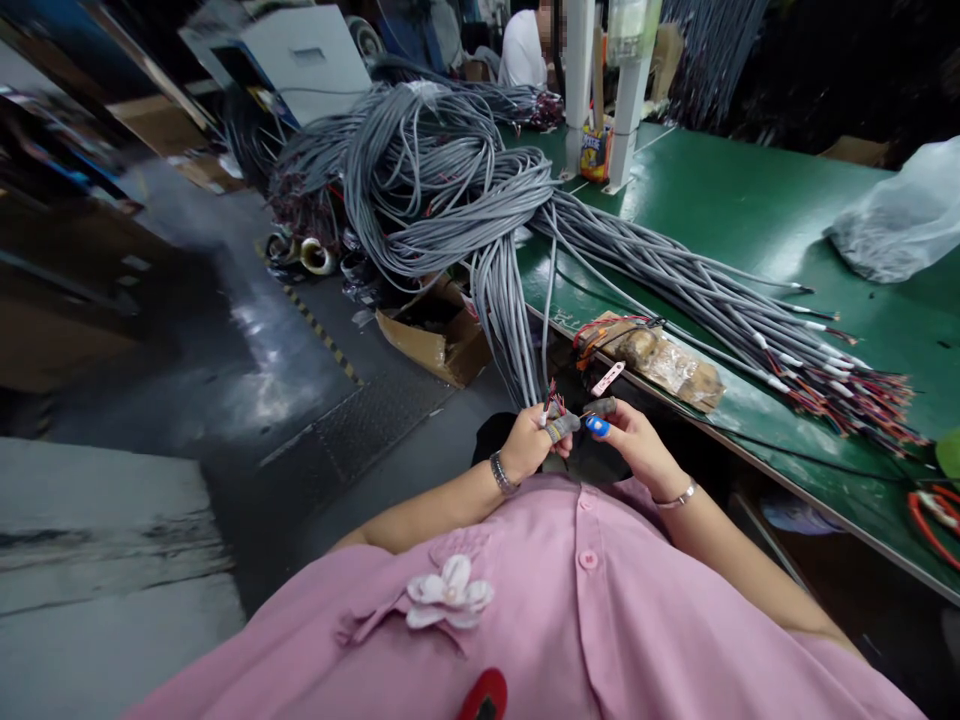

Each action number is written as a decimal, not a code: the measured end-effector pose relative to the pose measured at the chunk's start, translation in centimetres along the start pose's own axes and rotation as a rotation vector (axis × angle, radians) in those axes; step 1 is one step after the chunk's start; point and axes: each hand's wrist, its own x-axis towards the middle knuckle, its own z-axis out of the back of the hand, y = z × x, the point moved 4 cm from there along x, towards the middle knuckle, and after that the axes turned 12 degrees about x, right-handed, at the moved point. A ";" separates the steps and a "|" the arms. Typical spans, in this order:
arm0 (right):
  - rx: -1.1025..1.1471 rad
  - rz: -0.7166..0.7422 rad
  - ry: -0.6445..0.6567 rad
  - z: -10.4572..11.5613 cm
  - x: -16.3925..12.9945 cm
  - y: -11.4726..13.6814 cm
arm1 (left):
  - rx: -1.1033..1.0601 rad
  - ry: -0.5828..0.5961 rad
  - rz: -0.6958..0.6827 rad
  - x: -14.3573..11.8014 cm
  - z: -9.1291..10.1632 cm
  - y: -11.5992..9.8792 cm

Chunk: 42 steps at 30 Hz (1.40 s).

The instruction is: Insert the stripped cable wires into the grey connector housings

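Close to my body, my left hand (534,440) is closed round the end of a grey cable, whose thin coloured wires (555,402) fan out above the fingers. My right hand (630,438) pinches a thin wire beside it, the fingertips nearly meeting those of the left. Tape or finger covers wrap some fingers, and a blue one sits on the right thumb. A bundle of grey cables (504,310) hangs off the table edge down to my left hand. Right of it, a wooden block (660,362) wrapped in clear tape lies at the table edge.
Grey cables (675,270) with stripped, coloured ends lie across the green table (720,190). A large cable coil (420,170) is heaped at its left end. A cardboard box (442,340) stands below. A plastic bag (900,220) sits at right, and a person (523,50) is at the back.
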 end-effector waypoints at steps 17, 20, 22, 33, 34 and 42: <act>0.031 0.068 -0.091 -1.3 0.6 0.3 | -0.014 -0.072 0.001 -0.4 -0.3 -0.5; 0.046 0.067 -0.123 -1.1 0.7 0.0 | -0.059 -0.121 0.018 -0.2 -0.4 -0.5; 0.069 0.049 -0.109 -0.8 0.7 -0.3 | -0.105 -0.134 0.033 0.0 -0.4 -0.6; 0.542 -0.239 0.007 2.1 3.1 -1.4 | -0.218 -0.066 0.049 0.4 -0.8 -1.6; 0.529 -0.225 0.023 1.9 3.3 -1.1 | -0.218 -0.058 0.051 0.5 -0.9 -1.7; 0.179 0.176 -0.290 2.0 3.7 -0.1 | -0.235 -0.021 0.026 1.2 -1.2 -1.9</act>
